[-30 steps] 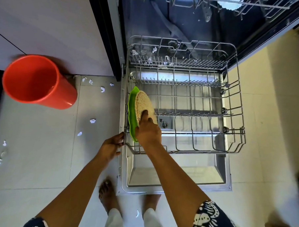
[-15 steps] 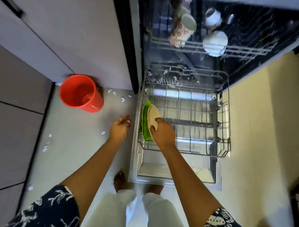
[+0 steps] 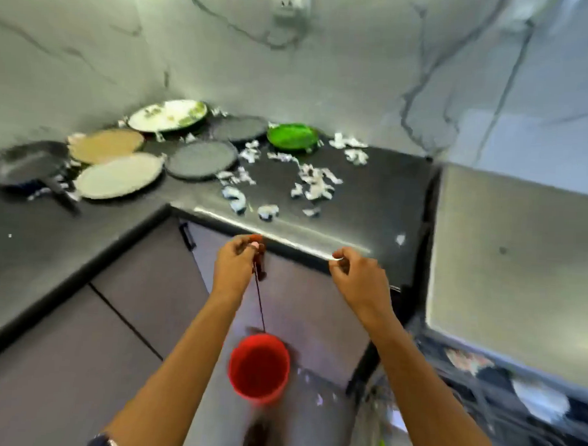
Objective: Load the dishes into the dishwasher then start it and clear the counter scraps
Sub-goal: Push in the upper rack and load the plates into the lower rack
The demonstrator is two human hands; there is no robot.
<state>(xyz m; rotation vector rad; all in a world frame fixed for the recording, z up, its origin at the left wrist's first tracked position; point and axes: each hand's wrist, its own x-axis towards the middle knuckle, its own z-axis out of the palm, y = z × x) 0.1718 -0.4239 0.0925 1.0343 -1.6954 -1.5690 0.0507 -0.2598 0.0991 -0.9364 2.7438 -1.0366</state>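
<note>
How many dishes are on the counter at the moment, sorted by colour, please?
Grey plates: 2
Green plate: 1
Tan plate: 1
Cream plate: 1
White plate with green marks: 1
Black pan: 1
Total: 7

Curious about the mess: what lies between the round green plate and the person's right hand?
Between green plate and right hand: torn white paper scraps on the dark countertop, head view.
</note>
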